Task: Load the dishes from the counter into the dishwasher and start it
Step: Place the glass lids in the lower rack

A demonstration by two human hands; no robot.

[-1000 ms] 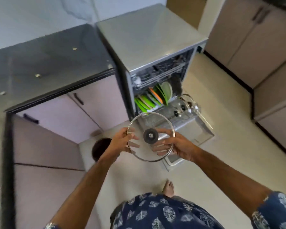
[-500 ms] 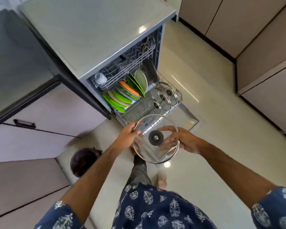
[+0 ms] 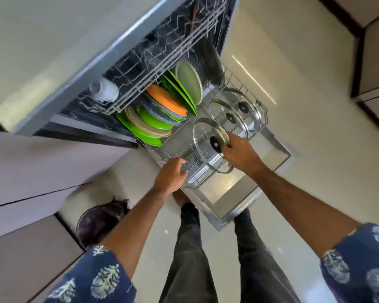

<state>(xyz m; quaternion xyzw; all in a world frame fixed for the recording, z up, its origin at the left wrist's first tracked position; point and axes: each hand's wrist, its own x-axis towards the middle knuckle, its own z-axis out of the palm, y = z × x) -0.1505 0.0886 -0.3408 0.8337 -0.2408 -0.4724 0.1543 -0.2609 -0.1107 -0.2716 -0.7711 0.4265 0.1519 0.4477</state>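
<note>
Glass, steel-rimmed and round, the pot lid with a black knob [image 3: 210, 147] stands on edge over the front part of the pulled-out lower wire rack [image 3: 263, 110], pinched near the knob by the right hand [image 3: 239, 154]. The left hand [image 3: 172, 176] curls its fingers at the rack's front left corner; whether it grips the wire I cannot tell. If the lid misses a slot it could tip against the two glass lids [image 3: 236, 112] behind and chip, or slide onto the open door [image 3: 230, 191].
</note>
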